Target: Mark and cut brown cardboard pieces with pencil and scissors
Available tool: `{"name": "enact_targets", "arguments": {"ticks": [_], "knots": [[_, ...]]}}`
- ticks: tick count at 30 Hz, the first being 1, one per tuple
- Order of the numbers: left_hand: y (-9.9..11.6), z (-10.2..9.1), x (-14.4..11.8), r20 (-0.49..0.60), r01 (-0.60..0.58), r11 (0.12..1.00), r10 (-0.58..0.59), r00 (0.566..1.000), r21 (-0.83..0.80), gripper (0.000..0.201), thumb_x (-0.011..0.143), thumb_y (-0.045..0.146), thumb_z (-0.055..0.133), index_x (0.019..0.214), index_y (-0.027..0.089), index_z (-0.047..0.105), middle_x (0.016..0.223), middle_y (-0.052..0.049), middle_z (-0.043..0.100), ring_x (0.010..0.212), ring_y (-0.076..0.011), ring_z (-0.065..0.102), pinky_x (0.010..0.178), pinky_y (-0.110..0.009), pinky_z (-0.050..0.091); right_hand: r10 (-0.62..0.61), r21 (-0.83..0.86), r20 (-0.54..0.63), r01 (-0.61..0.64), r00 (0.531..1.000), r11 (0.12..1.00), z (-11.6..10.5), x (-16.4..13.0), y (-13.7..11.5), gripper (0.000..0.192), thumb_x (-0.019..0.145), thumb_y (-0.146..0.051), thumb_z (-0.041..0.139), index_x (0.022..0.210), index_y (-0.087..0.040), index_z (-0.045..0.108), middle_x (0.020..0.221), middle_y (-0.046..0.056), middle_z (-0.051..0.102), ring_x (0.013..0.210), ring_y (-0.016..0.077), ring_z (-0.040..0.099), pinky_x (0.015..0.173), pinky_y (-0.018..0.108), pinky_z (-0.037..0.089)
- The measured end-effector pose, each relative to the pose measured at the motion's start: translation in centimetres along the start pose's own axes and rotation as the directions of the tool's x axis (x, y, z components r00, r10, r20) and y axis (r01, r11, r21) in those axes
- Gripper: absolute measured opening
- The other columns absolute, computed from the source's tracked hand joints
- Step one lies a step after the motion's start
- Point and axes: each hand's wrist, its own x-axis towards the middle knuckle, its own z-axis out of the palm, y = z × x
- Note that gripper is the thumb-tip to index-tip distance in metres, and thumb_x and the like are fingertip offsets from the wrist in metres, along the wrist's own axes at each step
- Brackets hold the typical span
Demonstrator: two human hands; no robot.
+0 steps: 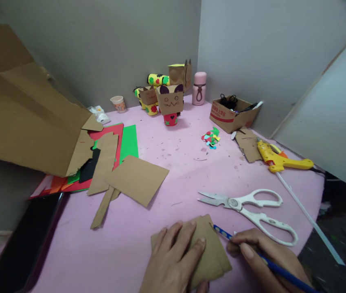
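Observation:
Two or more layered pieces of brown cardboard [205, 244] lie on the pink table near its front edge. My left hand [173, 260] rests flat on them, fingers stretched out over the surface. In my right hand [261, 256] is a blue pencil [278, 270], gripped between thumb and fingers. Its tip meets the cardboard's upper right edge. White-handled scissors [243, 203] lie just beyond my right hand, blades parted and pointing left.
A yellow glue gun [283, 158] with a long glue stick lies right. Colored paper scraps [211, 138], cardboard animal figures [169, 101], a pink bottle [199, 87] and a small box [232, 116] stand behind. Loose cardboard [142, 179], a large carton [29, 110] and a black phone-like slab [23, 244] occupy the left.

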Motion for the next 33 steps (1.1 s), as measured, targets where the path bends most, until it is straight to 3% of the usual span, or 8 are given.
{"name": "enact_targets", "arguments": {"ticks": [11, 15, 25, 33], "knots": [[0.2, 0.6, -0.5, 0.04, 0.054, 0.998, -0.054, 0.998, -0.015, 0.057, 0.059, 0.019, 0.057, 0.116, 0.023, 0.054, 0.127, -0.011, 0.058, 0.107, -0.0356, 0.053, 0.077, -0.056, 0.049, 0.07, 0.072, 0.069, -0.075, 0.995, 0.995, 1.3, 0.9, -0.3, 0.017, 0.091, -0.024, 0.04, 0.087, -0.025, 0.056, 0.071, -0.002, 0.067, 0.065, 0.0138, 0.066, 0.059, 0.021, 0.05], [0.1, 0.3, -0.2, 0.058, 0.023, 1.0, -0.022, 0.998, -0.014, 0.054, 0.06, 0.019, 0.056, 0.114, 0.02, 0.055, 0.124, -0.014, 0.06, 0.105, -0.0368, 0.055, 0.072, -0.057, 0.051, 0.059, 0.062, 0.068, -0.063, 0.996, 0.996, 1.3, 0.9, -0.1, 0.016, 0.09, -0.024, 0.04, 0.089, -0.025, 0.056, 0.074, -0.003, 0.068, 0.066, 0.0129, 0.067, 0.06, 0.02, 0.05], [0.2, 0.0, 0.0, 0.068, 0.014, 1.0, -0.013, 0.998, -0.017, 0.055, 0.058, 0.018, 0.056, 0.113, 0.019, 0.057, 0.123, -0.016, 0.061, 0.103, -0.0384, 0.057, 0.07, -0.059, 0.052, -0.169, -0.02, 0.124, 0.173, 0.978, 0.985, 1.5, 1.0, 0.6, 0.019, 0.09, -0.014, 0.036, 0.095, -0.022, 0.053, 0.075, 0.001, 0.067, 0.069, 0.0137, 0.067, 0.065, 0.022, 0.051], [0.2, -0.1, 0.0, 0.068, 0.023, 0.999, -0.02, 0.997, -0.04, 0.054, 0.059, 0.018, 0.056, 0.114, 0.018, 0.057, 0.124, -0.017, 0.06, 0.105, -0.0384, 0.055, 0.072, -0.06, 0.052, -0.181, -0.059, 0.134, 0.19, 0.974, 0.98, 1.4, 1.1, 0.0, 0.02, 0.089, -0.012, 0.035, 0.087, -0.021, 0.053, 0.069, 0.002, 0.066, 0.063, 0.0142, 0.065, 0.06, 0.023, 0.05]]}}
